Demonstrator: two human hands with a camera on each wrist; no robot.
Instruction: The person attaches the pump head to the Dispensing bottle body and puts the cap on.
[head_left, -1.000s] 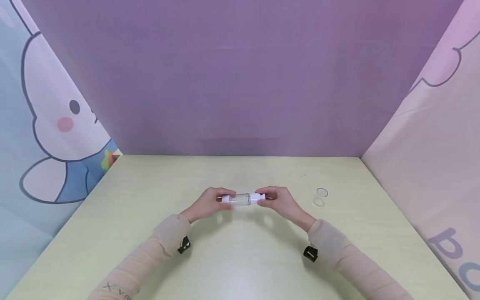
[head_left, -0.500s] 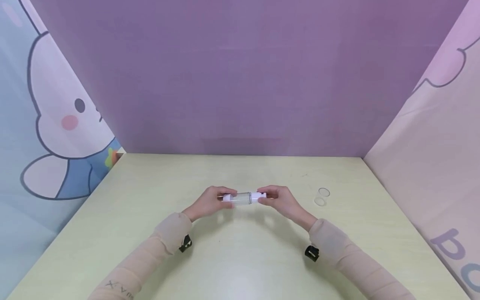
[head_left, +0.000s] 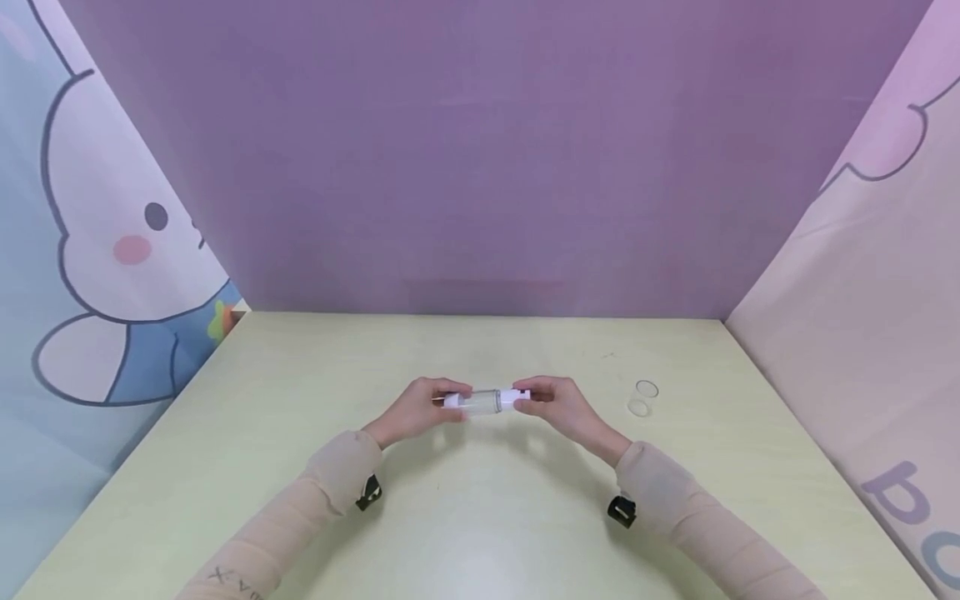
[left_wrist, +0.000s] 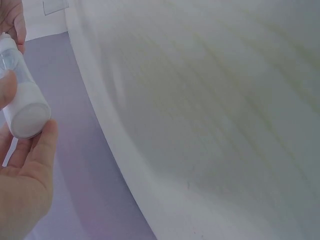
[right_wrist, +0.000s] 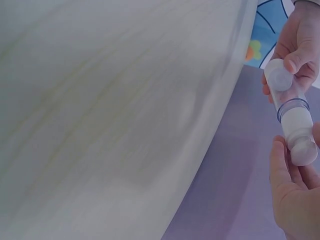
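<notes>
Between the two hands a clear pump bottle (head_left: 482, 402) with white ends is held sideways above the table. My left hand (head_left: 422, 408) pinches its white base end, thumb on one side and fingers on the other; the flat round base (left_wrist: 31, 119) shows in the left wrist view. At the other end my right hand (head_left: 558, 407) grips the white pump head (right_wrist: 298, 131) between thumb and fingers. A clear cylindrical cap (head_left: 642, 399) stands on the table to the right of the right hand, its thin rims visible.
The pale wooden table (head_left: 480, 517) extends under both arms. A purple panel (head_left: 480, 167) rises behind it. Fabric walls with cartoon prints flank it, a white character (head_left: 120, 242) on the left one. Black straps (head_left: 622, 510) hang at the wrists.
Both hands keep their grip on the bottle, in nearly the same place. The whole view shifts slightly with the head; the clear cap stays where it was.
</notes>
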